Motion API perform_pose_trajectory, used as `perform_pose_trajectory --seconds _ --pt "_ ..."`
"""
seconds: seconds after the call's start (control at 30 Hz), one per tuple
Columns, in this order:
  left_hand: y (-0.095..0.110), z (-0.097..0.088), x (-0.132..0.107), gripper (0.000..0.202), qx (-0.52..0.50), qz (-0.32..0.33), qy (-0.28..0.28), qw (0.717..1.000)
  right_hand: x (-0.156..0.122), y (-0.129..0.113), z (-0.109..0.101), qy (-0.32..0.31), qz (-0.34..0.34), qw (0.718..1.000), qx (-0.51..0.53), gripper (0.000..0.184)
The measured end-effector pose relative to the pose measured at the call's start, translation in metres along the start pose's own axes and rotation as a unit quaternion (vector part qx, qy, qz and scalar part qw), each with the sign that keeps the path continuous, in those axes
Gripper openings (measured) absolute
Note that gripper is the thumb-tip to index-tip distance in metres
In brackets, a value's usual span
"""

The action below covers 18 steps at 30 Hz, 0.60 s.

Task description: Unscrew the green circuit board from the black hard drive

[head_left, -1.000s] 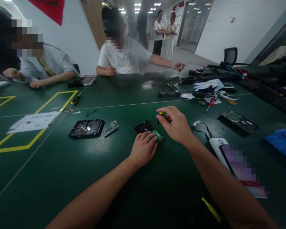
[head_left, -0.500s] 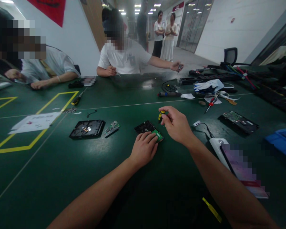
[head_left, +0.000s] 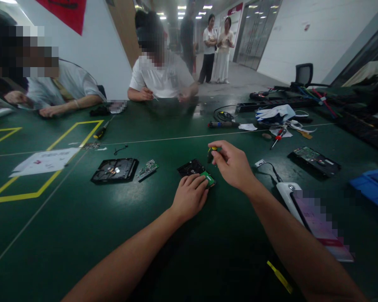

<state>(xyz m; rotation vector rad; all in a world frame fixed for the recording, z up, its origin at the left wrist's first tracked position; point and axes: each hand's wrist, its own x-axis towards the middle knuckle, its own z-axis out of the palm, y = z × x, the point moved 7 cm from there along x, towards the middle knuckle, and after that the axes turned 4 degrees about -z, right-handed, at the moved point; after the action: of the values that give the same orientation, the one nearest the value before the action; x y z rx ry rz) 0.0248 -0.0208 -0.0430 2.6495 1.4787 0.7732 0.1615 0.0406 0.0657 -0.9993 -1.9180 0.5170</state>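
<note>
My left hand (head_left: 190,196) lies on the near end of a small black hard drive (head_left: 191,167) with a green circuit board (head_left: 208,178), fingers pressed down on it, holding it against the green table (head_left: 82,218). My right hand (head_left: 233,164) is closed around a black-and-yellow screwdriver (head_left: 211,154), held upright just above the drive's right side.
A larger opened drive (head_left: 115,169) and a loose board (head_left: 148,168) lie to the left. Another drive (head_left: 315,160), a phone (head_left: 318,220), a white charger (head_left: 286,191) and a blue tray (head_left: 373,186) are on the right. Two people sit across the table; tools and cables lie beyond.
My right hand has turned the screwdriver slightly in its fingers. The person across the table has pulled the outstretched arm back in. My left hand has stayed put.
</note>
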Motion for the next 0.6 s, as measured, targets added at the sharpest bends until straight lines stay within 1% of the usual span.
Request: perform_pose_trajectory --seconds 0.23,0.4,0.5,0.6 --pt "0.0010 -0.0020 0.0003 0.035 -0.005 0.000 0.002 1.000 0.0009 -0.0035 -0.0030 0.009 -0.028 0.999 -0.025 0.019" --pt "-0.0001 -0.0014 0.0001 0.036 -0.004 0.001 0.004 1.000 -0.0001 0.0038 0.0003 0.003 0.004 1.000 0.015 0.034" --pt "0.0001 -0.0013 0.0003 0.036 -0.004 0.001 0.003 1.000 0.0000 0.0018 -0.0001 0.012 -0.006 1.000 0.008 0.029" --pt "0.0006 -0.0019 0.0007 0.035 -0.004 0.000 0.004 1.000 0.0007 -0.0034 -0.0040 0.026 -0.032 0.999 -0.031 0.021"
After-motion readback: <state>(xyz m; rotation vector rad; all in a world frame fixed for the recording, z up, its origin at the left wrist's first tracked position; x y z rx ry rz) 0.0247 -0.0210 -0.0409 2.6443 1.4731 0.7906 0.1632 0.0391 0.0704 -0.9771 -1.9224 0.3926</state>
